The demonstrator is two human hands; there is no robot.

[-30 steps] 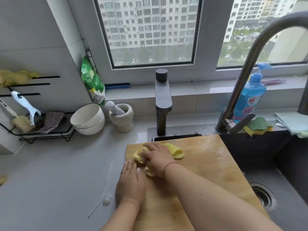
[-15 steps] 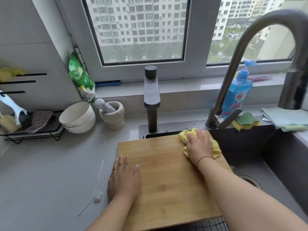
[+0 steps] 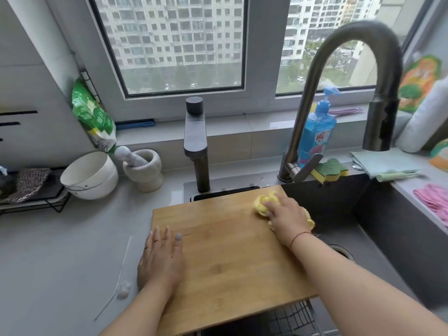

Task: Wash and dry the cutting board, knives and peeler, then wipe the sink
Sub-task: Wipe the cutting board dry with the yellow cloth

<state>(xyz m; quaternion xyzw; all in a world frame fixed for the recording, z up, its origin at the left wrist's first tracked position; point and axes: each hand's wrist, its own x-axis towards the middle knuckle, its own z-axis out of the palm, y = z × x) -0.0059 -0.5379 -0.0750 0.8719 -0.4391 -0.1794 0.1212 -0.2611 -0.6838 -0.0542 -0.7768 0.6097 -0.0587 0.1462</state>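
A wooden cutting board (image 3: 230,258) lies flat across the left part of the dark sink (image 3: 397,238), partly over the counter. My right hand (image 3: 283,214) presses a crumpled yellow cloth (image 3: 263,202) onto the board's far right corner. My left hand (image 3: 161,258) rests flat, fingers spread, on the board's left edge. No knife or peeler shows in this view.
A tall curved faucet (image 3: 351,69) arches over the sink, with a blue soap bottle (image 3: 317,132) and a green-yellow sponge (image 3: 329,169) behind it. White bowls (image 3: 89,175), a mortar and pestle (image 3: 143,166) and a black rack (image 3: 31,192) stand at the left. Folded cloths (image 3: 388,166) lie at the right.
My right hand has swept the yellow cloth from the board's far left over to its far right corner. My left hand stays flat on the left edge.
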